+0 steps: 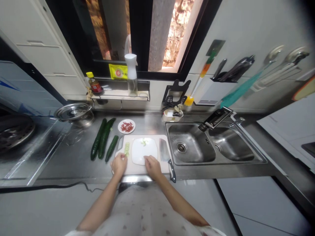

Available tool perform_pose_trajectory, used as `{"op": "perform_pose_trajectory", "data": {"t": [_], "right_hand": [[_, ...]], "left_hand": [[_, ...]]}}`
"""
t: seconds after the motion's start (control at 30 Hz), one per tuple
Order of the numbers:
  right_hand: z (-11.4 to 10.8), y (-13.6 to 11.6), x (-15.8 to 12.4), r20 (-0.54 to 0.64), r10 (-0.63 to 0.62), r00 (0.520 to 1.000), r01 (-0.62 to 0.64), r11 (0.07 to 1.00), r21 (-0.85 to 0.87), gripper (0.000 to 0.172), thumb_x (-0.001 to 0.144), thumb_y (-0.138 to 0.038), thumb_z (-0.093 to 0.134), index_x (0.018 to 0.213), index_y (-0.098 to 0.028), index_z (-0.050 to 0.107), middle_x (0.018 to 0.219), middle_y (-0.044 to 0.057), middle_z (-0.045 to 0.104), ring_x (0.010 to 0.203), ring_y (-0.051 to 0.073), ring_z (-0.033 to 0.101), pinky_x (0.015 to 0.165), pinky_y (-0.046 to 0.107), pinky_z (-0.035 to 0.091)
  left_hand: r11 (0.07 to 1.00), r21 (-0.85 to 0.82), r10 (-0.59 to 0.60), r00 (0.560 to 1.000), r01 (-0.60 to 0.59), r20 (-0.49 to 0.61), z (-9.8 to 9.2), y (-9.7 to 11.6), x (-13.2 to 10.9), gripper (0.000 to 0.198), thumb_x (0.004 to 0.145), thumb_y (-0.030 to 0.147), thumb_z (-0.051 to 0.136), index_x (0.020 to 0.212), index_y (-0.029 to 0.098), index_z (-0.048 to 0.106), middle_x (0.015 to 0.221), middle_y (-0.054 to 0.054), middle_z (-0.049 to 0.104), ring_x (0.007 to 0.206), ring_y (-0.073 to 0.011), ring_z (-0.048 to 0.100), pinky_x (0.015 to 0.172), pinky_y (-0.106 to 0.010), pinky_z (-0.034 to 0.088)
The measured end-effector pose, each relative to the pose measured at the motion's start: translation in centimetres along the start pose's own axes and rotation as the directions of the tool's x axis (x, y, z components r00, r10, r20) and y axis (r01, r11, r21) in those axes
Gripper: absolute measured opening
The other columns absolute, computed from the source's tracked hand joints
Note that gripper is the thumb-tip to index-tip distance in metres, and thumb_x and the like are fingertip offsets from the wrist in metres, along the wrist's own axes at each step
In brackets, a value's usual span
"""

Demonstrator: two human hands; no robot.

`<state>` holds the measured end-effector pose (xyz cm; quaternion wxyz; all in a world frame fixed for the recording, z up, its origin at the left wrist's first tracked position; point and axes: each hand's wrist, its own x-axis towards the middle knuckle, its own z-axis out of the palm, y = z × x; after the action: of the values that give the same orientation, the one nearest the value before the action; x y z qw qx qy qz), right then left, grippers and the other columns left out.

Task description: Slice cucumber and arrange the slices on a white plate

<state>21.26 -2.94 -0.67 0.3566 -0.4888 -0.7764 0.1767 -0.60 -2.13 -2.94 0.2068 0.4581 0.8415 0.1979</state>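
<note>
On a white cutting board (161, 167) lies a square white plate (139, 155) with a few pale green cucumber pieces (143, 141) near its far edge. A row of thin cucumber slices (127, 146) lies on the board left of the plate. My left hand (119, 165) is at the near end of this row, its thumb and fingers pinched on a cucumber slice. Over the plate's near right edge, the fingers of my right hand (153, 167) are closed together; what they hold, if anything, is hidden. A kitchen knife (171, 168) rests along the board's right side.
Two long cucumbers (101, 141) and a shorter cucumber piece (112, 148) lie to the left. Behind the board is a small plate (120, 127) of chopped red bits. A lidded steel pot (85, 118) stands back left. The double sink (194, 161) is on the right.
</note>
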Motion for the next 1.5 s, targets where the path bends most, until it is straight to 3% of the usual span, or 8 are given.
{"op": "perform_pose_trajectory", "data": {"t": [0.17,0.37,0.63,0.97,1.1,1.27,1.33,1.5], "right_hand": [[-0.7,-0.9,0.8,0.013,0.062,0.998,-0.062,0.997,0.049,0.028,0.094,-0.022,0.042,0.107,-0.022,0.066,0.084,0.005,0.065,0.077,0.018,0.060,0.072,0.029,0.048],[-2.8,-3.3,4.2,-0.030,0.176,0.984,-0.167,0.965,0.203,0.023,0.090,-0.025,0.048,0.102,-0.020,0.067,0.082,0.003,0.063,0.071,0.015,0.058,0.070,0.027,0.048],[-6.4,-5.9,8.7,-0.080,0.107,0.991,-0.074,0.937,0.341,0.015,0.087,-0.028,0.056,0.092,-0.020,0.067,0.087,0.004,0.065,0.077,0.015,0.058,0.070,0.027,0.047],[-7.5,-6.3,9.3,-0.035,0.040,0.999,-0.027,0.947,0.320,0.018,0.091,-0.029,0.051,0.080,-0.019,0.061,0.081,0.003,0.061,0.079,0.016,0.056,0.067,0.026,0.045],[-7.9,-6.2,9.2,-0.087,0.008,0.996,0.015,0.963,0.268,0.020,0.093,-0.031,0.048,0.084,-0.020,0.062,0.084,0.004,0.062,0.082,0.017,0.057,0.071,0.028,0.045],[-8.7,-6.4,9.1,-0.114,-0.122,0.986,0.142,0.973,0.184,0.020,0.095,-0.028,0.046,0.089,-0.022,0.064,0.089,0.005,0.064,0.091,0.020,0.057,0.085,0.035,0.044],[-8.8,-6.5,9.1,-0.114,-0.163,0.980,0.180,0.970,0.160,0.020,0.095,-0.026,0.045,0.091,-0.022,0.064,0.090,0.006,0.065,0.092,0.020,0.057,0.087,0.036,0.043],[-9.1,-6.2,9.1,-0.088,-0.230,0.969,0.241,0.959,0.147,0.019,0.095,-0.024,0.046,0.093,-0.024,0.064,0.092,0.005,0.065,0.094,0.021,0.057,0.087,0.037,0.042]], "left_hand": [[0.942,-0.334,0.029,1.000,-0.024,0.011,-0.6,1.0,0.0,0.023,0.074,0.042,0.062,0.082,0.020,0.065,0.080,-0.004,0.070,0.078,-0.0217,0.064,0.072,-0.029,0.043],[0.655,-0.756,0.156,0.976,0.011,0.150,-4.0,5.6,-0.1,0.033,0.058,0.041,0.074,0.077,0.016,0.066,0.075,-0.005,0.070,0.074,-0.0181,0.064,0.072,-0.027,0.048],[0.577,-0.816,0.308,0.937,-0.046,0.165,-9.3,10.8,-2.2,0.030,0.059,0.036,0.078,0.079,0.016,0.068,0.075,-0.003,0.068,0.072,-0.0149,0.062,0.071,-0.026,0.048],[0.572,-0.807,0.383,0.918,-0.149,0.102,-10.0,12.4,-3.1,0.032,0.059,0.036,0.078,0.081,0.016,0.066,0.082,-0.004,0.068,0.074,-0.0151,0.061,0.064,-0.024,0.044],[0.544,-0.837,0.286,0.926,0.055,0.246,-10.0,12.4,-3.4,0.040,0.066,0.044,0.074,0.092,0.015,0.064,0.071,-0.002,0.065,0.060,-0.0095,0.055,0.054,-0.019,0.038],[0.420,-0.797,0.315,0.753,0.435,0.577,-10.2,13.0,-3.7,0.048,0.072,0.048,0.070,0.107,0.017,0.060,0.072,-0.002,0.065,0.051,-0.0061,0.050,0.046,-0.016,0.032],[0.385,-0.791,0.336,0.726,0.475,0.600,-10.3,13.4,-3.6,0.048,0.071,0.045,0.072,0.108,0.018,0.059,0.075,-0.002,0.064,0.054,-0.0062,0.051,0.046,-0.016,0.033],[0.431,-0.799,0.349,0.739,0.419,0.576,-10.5,13.8,-3.2,0.051,0.068,0.040,0.075,0.112,0.021,0.058,0.078,-0.001,0.062,0.059,-0.0072,0.053,0.048,-0.016,0.034]]}}
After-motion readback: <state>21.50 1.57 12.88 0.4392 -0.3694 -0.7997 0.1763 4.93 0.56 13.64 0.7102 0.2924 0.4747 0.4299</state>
